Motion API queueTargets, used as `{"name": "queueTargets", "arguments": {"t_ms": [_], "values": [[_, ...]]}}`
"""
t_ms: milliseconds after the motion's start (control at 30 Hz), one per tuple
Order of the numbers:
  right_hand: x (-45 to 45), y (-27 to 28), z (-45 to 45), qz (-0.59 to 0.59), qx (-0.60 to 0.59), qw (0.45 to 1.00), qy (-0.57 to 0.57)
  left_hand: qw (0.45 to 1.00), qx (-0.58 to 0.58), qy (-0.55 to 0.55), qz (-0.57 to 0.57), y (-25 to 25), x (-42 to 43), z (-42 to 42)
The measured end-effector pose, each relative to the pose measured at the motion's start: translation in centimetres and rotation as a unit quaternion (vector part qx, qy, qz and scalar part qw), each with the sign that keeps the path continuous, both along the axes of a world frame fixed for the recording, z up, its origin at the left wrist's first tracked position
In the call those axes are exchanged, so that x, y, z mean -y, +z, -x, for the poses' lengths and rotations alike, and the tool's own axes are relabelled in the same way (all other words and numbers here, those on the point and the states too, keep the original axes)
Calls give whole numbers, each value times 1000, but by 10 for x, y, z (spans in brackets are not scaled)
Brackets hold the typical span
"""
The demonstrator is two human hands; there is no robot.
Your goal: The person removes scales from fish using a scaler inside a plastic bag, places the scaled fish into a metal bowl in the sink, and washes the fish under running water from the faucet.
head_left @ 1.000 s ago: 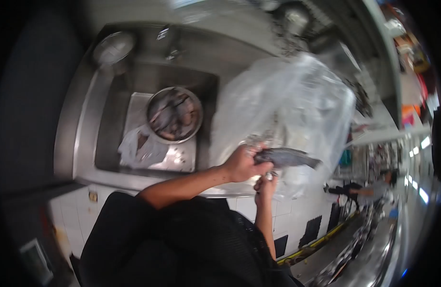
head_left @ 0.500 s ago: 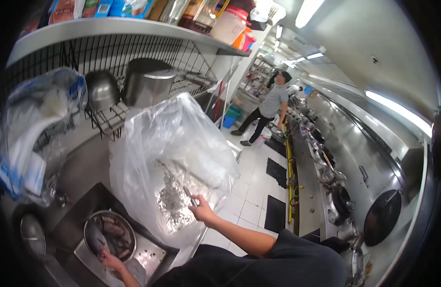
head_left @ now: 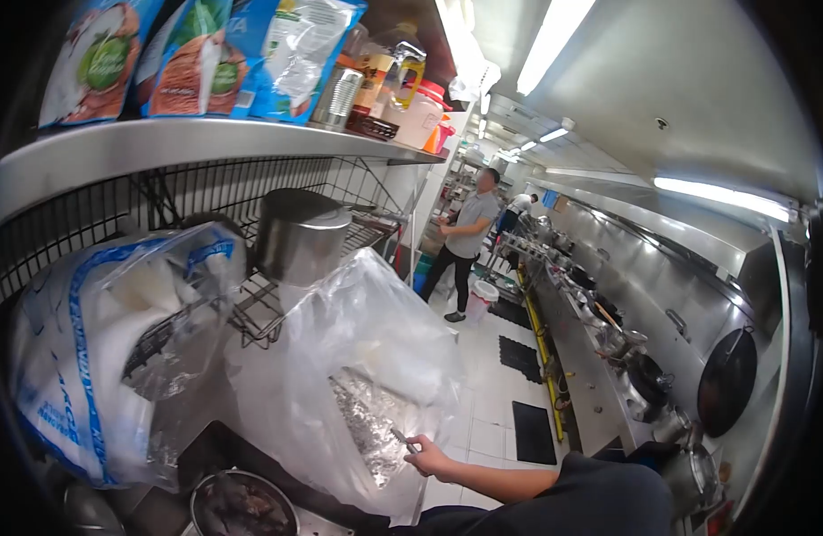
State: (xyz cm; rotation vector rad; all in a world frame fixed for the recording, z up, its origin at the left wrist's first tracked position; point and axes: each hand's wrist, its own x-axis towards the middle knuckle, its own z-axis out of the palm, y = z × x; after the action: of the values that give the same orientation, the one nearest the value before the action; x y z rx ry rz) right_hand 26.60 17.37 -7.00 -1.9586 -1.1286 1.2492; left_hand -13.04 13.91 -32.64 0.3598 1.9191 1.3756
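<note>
My right hand (head_left: 429,460) is closed round a small grey metal tool (head_left: 400,436), whose exact kind I cannot make out. Its tip points into the mouth of a large clear plastic bag (head_left: 277,380). Inside the bag lies a shiny mass of silvery and dark bits (head_left: 367,420). At the bottom edge, a round metal pot (head_left: 197,511) holds dark, wet pieces that look like fish (head_left: 246,507). My left hand is out of the frame.
A blue-printed plastic bag (head_left: 81,357) with white contents stands at left. Above it a steel shelf (head_left: 161,147) carries pouches and bottles. A steel pot (head_left: 300,237) sits on the wire rack. Beyond, a person (head_left: 469,237) stands in the aisle beside the cooking line.
My view has tilted upward, so the pot has dropped to the bottom edge and my left hand has left the frame. The right hand still holds the tool at the bag. The person has turned.
</note>
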Motion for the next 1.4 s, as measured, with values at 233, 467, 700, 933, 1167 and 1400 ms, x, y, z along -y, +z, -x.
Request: {"name": "queueTargets", "arguments": {"t_ms": [233, 467, 700, 933, 1167, 1400], "values": [[-15, -4, 27, 26, 45, 998, 44, 999, -15, -45, 17, 0, -16, 7], [-14, 2, 42, 36, 54, 997, 47, 994, -27, -93, 45, 3, -22, 4], [-7, 2, 31, 29, 43, 998, 30, 989, -39, -132, 63, 2, -21, 0], [-13, 6, 34, 29, 52, 998, 35, 982, -51, -163, 79, -2, -19, -3], [-21, -2, 43, 55, 43, 996, 56, 974, -75, -190, 100, -4, -14, -1], [-26, -2, 36, 56, 31, 997, 49, 959, -111, -231, 122, -3, -8, -4]]}}
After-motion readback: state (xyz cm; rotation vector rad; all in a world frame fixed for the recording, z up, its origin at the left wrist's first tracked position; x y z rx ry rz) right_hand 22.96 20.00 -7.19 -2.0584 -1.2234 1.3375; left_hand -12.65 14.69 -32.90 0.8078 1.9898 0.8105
